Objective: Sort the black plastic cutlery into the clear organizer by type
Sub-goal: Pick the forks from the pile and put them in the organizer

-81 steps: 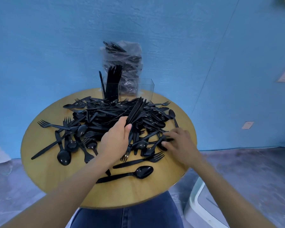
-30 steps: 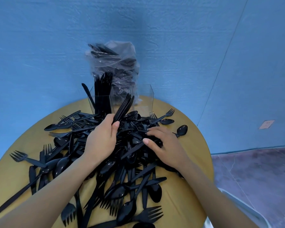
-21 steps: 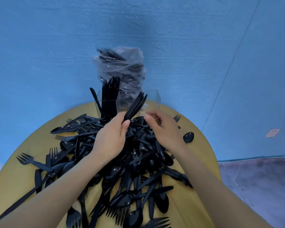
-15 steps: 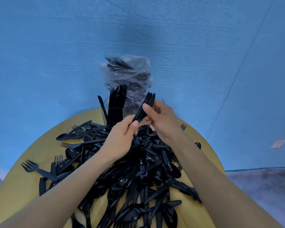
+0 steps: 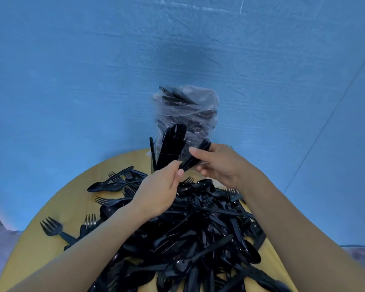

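Much black cutlery [image 5: 198, 234] heaped on round wooden table [image 5: 51, 245], blue wall [image 5: 93, 70] behind

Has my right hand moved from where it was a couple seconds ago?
Yes. The right hand left the cutlery pile and rose toward the clear organizer, now pinching the bundle.

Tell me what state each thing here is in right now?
left hand: grips the bundle's lower end.
right hand: pinches the bundle's upper end.
bundle of cutlery: held tilted, above the pile.
clear organizer: upright, left compartment filled.
cutlery pile: loose, unsorted.
plastic bag: upright, holding cutlery.
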